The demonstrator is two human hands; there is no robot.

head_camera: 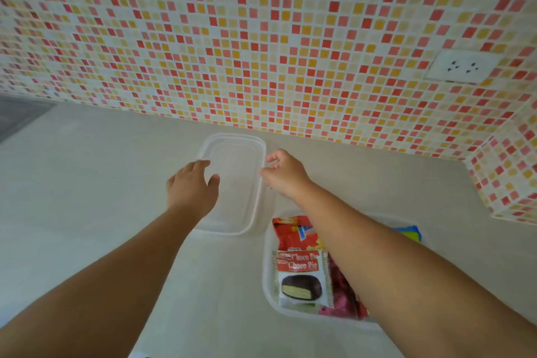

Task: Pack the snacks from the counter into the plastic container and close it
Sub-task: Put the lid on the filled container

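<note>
Both hands reach over the clear lid [235, 183], which lies flat on the pale counter [87, 183] close to the tiled wall [261, 38]. The left hand [191, 186] is spread, fingers straight, over the lid's left edge; whether it touches the plastic cannot be told. The right hand [286, 174] is at the lid's right edge with fingers loosely curled, thumb and forefinger near the rim, though a real pinch cannot be made out. Just right of the lid and nearer the person sits the plastic container [268, 285], uncovered, partly hidden under the right forearm. Inside it lie a Choco Pie packet [302, 279], a red packet [293, 232] behind it, a dark pink packet [343, 293] and a blue-green one [411, 234]. A white socket [462, 65] is set in the wall at right.
</note>
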